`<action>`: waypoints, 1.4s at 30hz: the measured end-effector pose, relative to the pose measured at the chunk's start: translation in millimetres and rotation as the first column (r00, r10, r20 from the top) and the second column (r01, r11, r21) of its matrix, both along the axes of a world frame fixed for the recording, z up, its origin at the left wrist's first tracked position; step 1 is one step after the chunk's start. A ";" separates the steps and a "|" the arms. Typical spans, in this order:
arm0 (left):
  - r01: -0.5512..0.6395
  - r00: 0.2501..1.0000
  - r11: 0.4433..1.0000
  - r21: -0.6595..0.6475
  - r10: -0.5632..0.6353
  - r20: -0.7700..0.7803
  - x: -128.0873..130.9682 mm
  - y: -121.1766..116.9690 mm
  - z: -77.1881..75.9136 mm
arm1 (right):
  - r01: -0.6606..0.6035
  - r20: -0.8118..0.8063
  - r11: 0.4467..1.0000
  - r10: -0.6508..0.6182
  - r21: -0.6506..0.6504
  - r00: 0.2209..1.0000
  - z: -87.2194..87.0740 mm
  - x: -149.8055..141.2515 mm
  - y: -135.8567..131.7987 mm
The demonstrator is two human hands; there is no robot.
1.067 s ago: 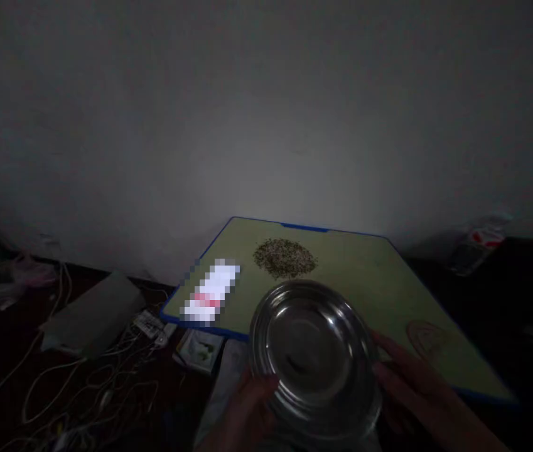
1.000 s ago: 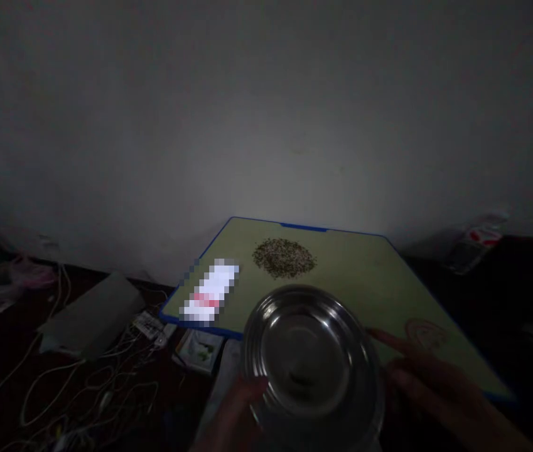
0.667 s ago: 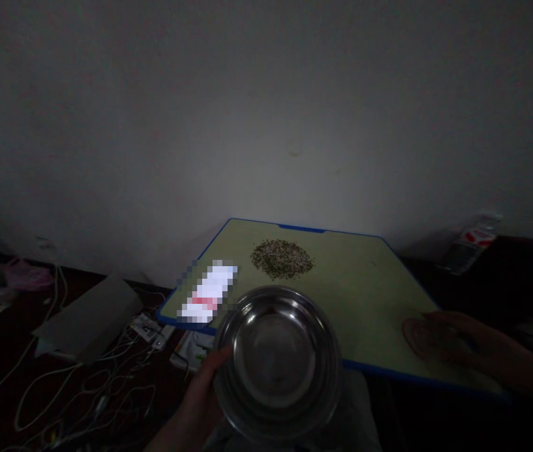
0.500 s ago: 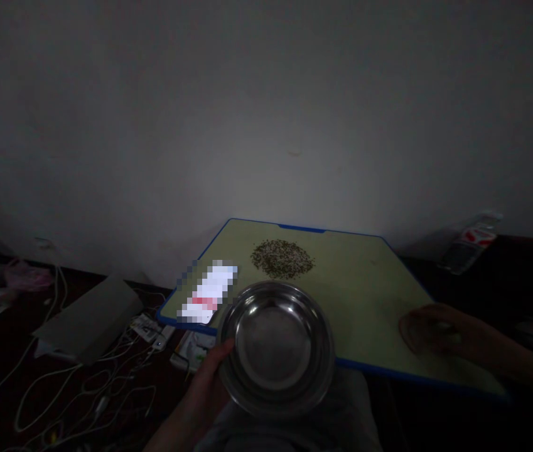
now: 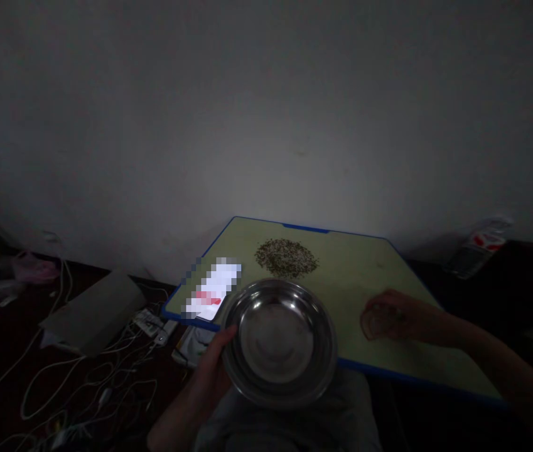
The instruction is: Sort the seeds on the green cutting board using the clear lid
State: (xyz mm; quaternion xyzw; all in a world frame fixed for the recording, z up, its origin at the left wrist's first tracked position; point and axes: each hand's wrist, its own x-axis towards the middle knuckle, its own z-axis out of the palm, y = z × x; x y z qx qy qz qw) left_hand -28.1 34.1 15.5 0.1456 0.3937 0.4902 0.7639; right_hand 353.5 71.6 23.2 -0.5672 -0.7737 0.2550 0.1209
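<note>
My left hand [image 5: 218,358] grips the left rim of a shiny metal bowl [image 5: 276,347], thumb over the edge. The bowl is tipped toward me and nothing shows inside it. It hangs over the near edge of a pale green table [image 5: 341,282] with a blue border. At the right, my right hand [image 5: 391,314] is wrapped round a clear cup [image 5: 370,325], its round mouth facing left; darkness blurs its details. Beyond the bowl lies a spread-out pile of small dark and pale grains [image 5: 287,257].
A lit phone [image 5: 214,290], partly pixelated, lies on the table's left side. A labelled plastic bottle [image 5: 480,248] stands tilted off the right edge. White cables [image 5: 90,389] and a grey box [image 5: 94,314] cover the floor at left. A wall [image 5: 266,125] rises behind.
My right hand has moved left over the table with the clear cup, closer to the bowl. The bowl stays in my left hand almost unmoved. The view has shifted slightly.
</note>
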 end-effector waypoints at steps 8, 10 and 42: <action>0.012 1.000 0.999 0.047 -0.012 -0.002 -3.0 5.9 -4.4 | -0.157 0.150 0.987 0.159 -0.025 0.976 9.0 -26.1 19.4; 0.025 1.000 0.999 0.046 -0.026 0.009 -4.0 6.7 -6.3 | -0.168 0.168 0.986 0.166 -0.005 0.972 10.8 -36.4 20.9; -0.010 0.999 0.999 0.041 0.012 -0.032 -3.0 2.5 1.5 | -0.089 0.278 0.737 -0.137 0.670 0.951 -58.9 -93.5 -78.1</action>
